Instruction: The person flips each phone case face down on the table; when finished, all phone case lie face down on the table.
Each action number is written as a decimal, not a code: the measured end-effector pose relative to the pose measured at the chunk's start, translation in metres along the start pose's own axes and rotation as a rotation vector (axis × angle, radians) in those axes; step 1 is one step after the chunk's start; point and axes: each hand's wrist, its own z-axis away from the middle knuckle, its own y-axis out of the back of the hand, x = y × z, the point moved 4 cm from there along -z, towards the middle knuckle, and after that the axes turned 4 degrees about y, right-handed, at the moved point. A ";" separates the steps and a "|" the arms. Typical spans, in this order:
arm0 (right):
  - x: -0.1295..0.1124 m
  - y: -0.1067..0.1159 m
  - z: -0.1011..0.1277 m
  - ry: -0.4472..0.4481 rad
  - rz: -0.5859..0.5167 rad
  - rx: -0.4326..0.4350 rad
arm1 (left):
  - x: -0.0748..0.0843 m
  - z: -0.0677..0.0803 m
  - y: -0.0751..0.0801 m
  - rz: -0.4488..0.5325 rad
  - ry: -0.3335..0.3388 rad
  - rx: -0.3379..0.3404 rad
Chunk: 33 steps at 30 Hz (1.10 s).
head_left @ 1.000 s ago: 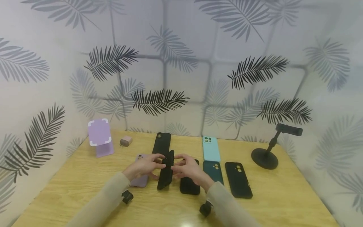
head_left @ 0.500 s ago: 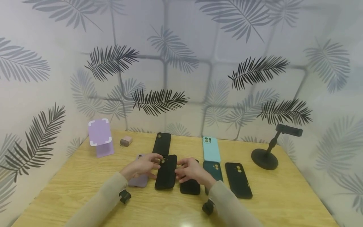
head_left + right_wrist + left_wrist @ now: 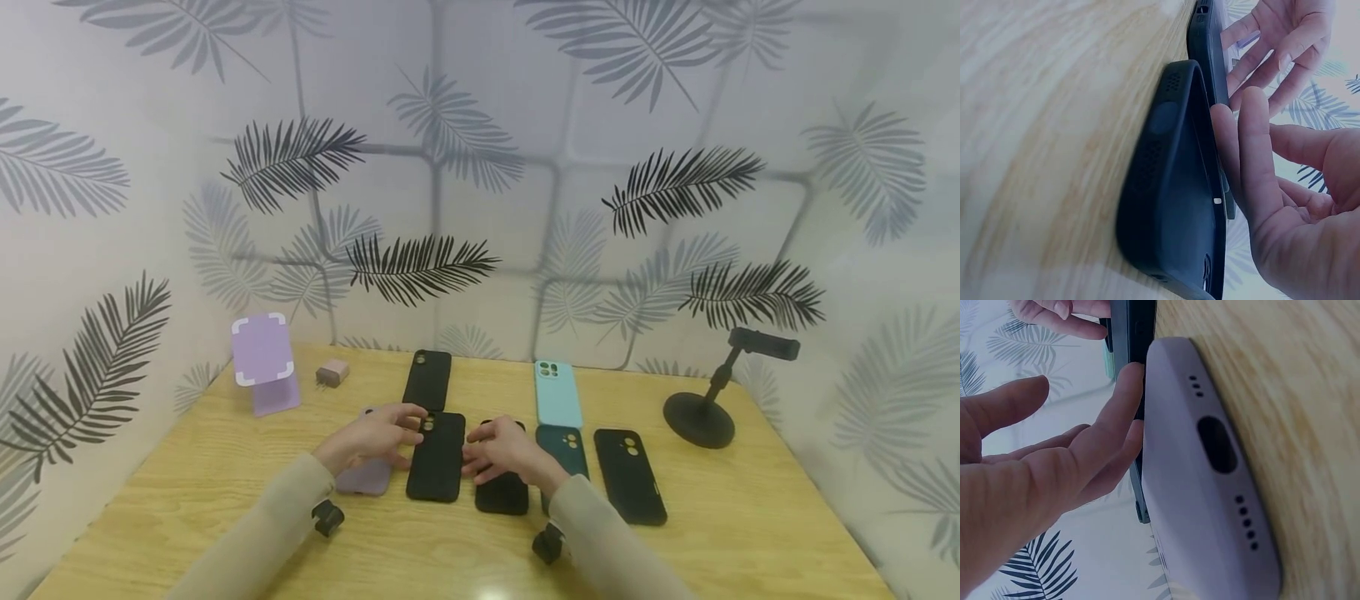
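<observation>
A black phone case (image 3: 437, 458) lies flat on the wooden table between the two hands, its camera cutouts at the upper left. My left hand (image 3: 375, 437), fingers loosely bent, hovers at its left side over a lilac phone case (image 3: 366, 477); in the left wrist view the lilac case (image 3: 1197, 469) shows its port and speaker holes. My right hand (image 3: 506, 454) is at the middle case's right edge, above another black case (image 3: 502, 493) partly hidden under it. In the right wrist view this case (image 3: 1179, 200) shows its hollow inside. Neither hand grips anything.
Farther back lie a black case (image 3: 427, 379) and a turquoise case (image 3: 558, 396). Right of my right hand are a dark teal case (image 3: 564, 446) and a black case (image 3: 630, 475). A lilac stand (image 3: 264, 354), a small pink block (image 3: 333, 372) and a black stand (image 3: 699, 419) stand farther out.
The black case was held tilted on edge between both hands; it was lowered and now lies flat. Both hands have let go and moved slightly apart.
</observation>
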 end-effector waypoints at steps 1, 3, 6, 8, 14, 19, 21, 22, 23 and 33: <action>0.000 0.001 0.000 0.004 0.000 0.002 | 0.000 0.000 0.001 -0.008 -0.004 0.006; -0.001 0.003 -0.001 0.015 -0.002 0.011 | 0.000 0.000 0.002 -0.026 -0.012 0.018; 0.000 0.009 -0.001 0.038 0.003 0.034 | 0.003 0.000 0.005 -0.054 -0.035 0.031; 0.002 0.015 -0.001 0.047 0.004 0.048 | 0.006 -0.001 0.005 -0.058 -0.048 0.033; 0.007 0.031 0.005 0.072 0.031 0.099 | 0.014 -0.007 -0.002 -0.089 -0.084 0.068; 0.010 0.042 0.017 0.080 0.087 0.168 | 0.021 -0.011 -0.019 -0.075 -0.091 0.062; 0.012 0.047 0.023 0.080 0.115 0.189 | 0.022 -0.012 -0.027 -0.056 -0.093 0.040; 0.012 0.050 0.026 0.080 0.125 0.196 | 0.023 -0.012 -0.031 -0.051 -0.097 0.026; 0.014 0.052 0.028 0.083 0.133 0.199 | 0.023 -0.012 -0.035 -0.047 -0.102 0.008; 0.020 0.072 0.041 0.052 0.133 0.122 | 0.024 -0.017 -0.064 0.015 -0.093 -0.074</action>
